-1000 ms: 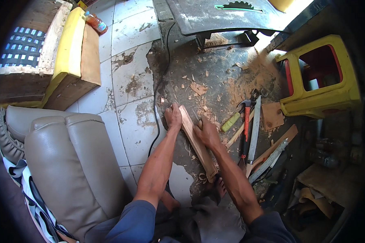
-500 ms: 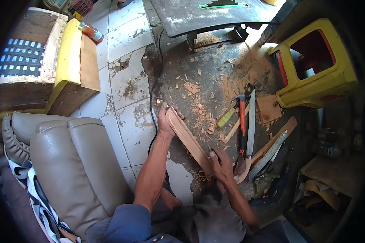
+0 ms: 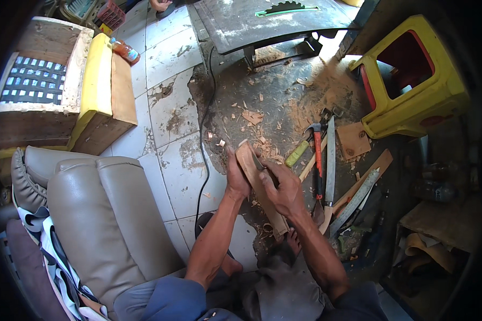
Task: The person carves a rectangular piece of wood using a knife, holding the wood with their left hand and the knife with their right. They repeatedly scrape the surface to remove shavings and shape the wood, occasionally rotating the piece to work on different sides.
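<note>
A long pale wooden piece (image 3: pixel 263 199) slants in front of me, its lower end down by my bare foot (image 3: pixel 293 242). My left hand (image 3: pixel 238 179) is closed around its upper part from the left side. Over the right edge of the wood, my right hand (image 3: pixel 285 188) is closed on a small dark blade-like tool (image 3: pixel 257 161), which lies against the wood near the upper end. Most of that tool is hidden by my fingers, so its exact kind does not show.
A hammer (image 3: pixel 317 155), a green-handled tool (image 3: pixel 296 154) and a long saw-like blade (image 3: pixel 330 160) lie at right among wood shavings. A yellow stool (image 3: pixel 444 107) lies on its side beyond. A table saw (image 3: pixel 284 24) stands ahead; a padded seat (image 3: pixel 110 208) is left. A cable (image 3: pixel 202 160) crosses the floor.
My right hand has moved up along the wood from its lower end to near the upper end. The wood has shifted right and tilted steeper, with my left hand on it.
</note>
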Motion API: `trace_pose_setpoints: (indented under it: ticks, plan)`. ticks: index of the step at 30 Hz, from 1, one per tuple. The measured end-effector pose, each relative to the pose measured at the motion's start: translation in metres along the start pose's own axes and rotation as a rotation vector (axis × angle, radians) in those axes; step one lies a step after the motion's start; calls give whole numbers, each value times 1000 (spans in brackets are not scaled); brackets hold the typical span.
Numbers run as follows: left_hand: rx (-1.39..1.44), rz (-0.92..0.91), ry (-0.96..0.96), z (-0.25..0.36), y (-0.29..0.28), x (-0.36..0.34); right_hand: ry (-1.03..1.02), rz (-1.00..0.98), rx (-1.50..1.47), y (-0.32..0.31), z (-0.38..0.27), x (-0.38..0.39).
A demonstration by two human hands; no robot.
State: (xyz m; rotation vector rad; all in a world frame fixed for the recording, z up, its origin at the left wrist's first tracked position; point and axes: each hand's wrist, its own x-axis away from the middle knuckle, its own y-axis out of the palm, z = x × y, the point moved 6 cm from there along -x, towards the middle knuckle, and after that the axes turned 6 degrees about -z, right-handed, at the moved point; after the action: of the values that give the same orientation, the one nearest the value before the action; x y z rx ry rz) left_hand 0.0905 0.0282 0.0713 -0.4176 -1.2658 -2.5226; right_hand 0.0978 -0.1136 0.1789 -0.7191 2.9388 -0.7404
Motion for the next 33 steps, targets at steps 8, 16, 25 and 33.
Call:
trace_pose_setpoints:
  ticks: [8, 16, 25, 33]
  plan:
    - [28, 189, -104, -38, -31, -12, 193, 81, -60, 16, 52, 4]
    - [-223, 105, -151, -67, -65, -22, 263, 195, -30, 37, 98, -11]
    - [-1102, -307, -599, -39, 8, -12, 345, 210, -121, -12, 119, -5]
    - [-1543, 43, 349, 17, -10, -4, 587, 52, -196, 4, 161, 40]
